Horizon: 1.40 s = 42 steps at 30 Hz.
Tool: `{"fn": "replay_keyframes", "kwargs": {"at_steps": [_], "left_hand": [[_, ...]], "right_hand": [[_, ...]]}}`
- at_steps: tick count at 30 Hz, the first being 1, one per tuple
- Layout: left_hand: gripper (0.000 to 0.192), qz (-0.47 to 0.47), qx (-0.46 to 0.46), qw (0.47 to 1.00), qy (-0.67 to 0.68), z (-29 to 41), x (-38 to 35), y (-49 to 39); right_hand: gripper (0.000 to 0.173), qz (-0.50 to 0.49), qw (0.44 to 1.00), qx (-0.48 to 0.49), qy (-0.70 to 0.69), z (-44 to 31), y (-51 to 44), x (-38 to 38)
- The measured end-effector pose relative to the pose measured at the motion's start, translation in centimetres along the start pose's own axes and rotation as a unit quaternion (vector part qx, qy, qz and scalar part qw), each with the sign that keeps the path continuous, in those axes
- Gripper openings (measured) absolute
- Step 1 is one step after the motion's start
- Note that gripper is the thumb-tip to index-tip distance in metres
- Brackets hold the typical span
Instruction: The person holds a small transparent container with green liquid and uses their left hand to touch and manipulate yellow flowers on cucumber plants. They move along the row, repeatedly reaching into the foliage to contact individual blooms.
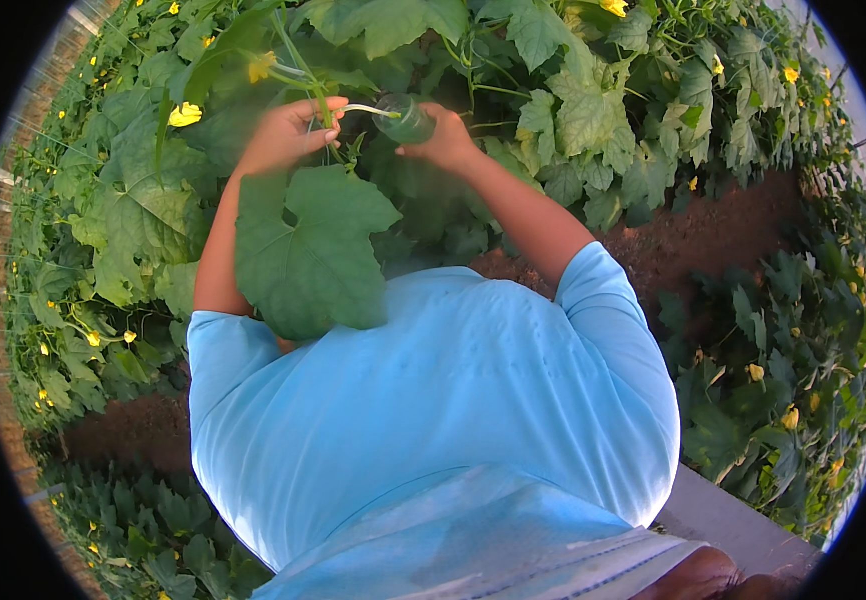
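With fingertips pinched, my left hand [294,133] grips a green vine stem [322,101] near the top of the view. A pale, thin stalk [361,108] reaches from those fingers to the right, its green tip at the mouth of a clear cup-like container [406,124]. My right hand [444,141] holds that container from its right side; its contents are blurred. A large lobed leaf [313,247] hangs below my left hand, in front of my left arm and shirt. A yellow flower [260,67] is above my left hand, and another yellow flower [185,115] is to its left.
Dense leafy vines [590,112] with yellow flowers rise in front of me and curve to both sides. Bare brown soil [710,225] shows at the right and lower left. More low plants [748,420] grow at the lower right beside a grey strip [733,517].
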<state>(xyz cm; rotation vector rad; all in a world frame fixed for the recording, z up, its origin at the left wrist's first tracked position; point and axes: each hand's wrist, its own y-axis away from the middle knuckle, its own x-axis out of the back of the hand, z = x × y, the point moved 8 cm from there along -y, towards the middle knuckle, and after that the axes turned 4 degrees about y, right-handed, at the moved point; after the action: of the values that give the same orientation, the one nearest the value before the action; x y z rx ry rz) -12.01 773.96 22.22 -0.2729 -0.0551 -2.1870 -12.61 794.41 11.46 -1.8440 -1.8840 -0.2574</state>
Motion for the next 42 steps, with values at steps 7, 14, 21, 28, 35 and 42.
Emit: {"fn": "replay_keyframes", "kwargs": {"at_steps": [7,14,21,28,35,42], "left_hand": [[0.040,-0.087,0.007,0.995,-0.052,-1.0,-0.7,-1.8],[0.028,-0.118,-0.045,0.957,-0.261,1.4,-1.3,-2.1],[0.038,-0.144,-0.055,0.936,-0.316,-1.1,0.5,-3.4],[0.037,-0.037,-0.067,0.920,-0.383,0.0,1.0,-3.4],[0.040,-0.102,0.018,0.981,-0.162,0.2,0.6,-1.9],[0.041,-0.114,-0.026,0.983,-0.140,0.7,0.5,-1.0]], "right_hand": [[0.079,0.003,0.994,-0.016,0.108,-3.3,-0.3,0.5],[0.077,-0.021,0.992,-0.018,0.125,-5.8,-0.1,1.2],[0.075,-0.038,0.982,-0.064,0.175,-8.4,0.8,2.6],[0.078,-0.029,0.985,-0.081,0.150,-6.8,0.5,2.1],[0.079,-0.018,0.993,-0.068,0.096,-0.9,1.6,1.1],[0.082,-0.025,0.995,-0.067,0.072,1.6,1.4,-0.2]]}}
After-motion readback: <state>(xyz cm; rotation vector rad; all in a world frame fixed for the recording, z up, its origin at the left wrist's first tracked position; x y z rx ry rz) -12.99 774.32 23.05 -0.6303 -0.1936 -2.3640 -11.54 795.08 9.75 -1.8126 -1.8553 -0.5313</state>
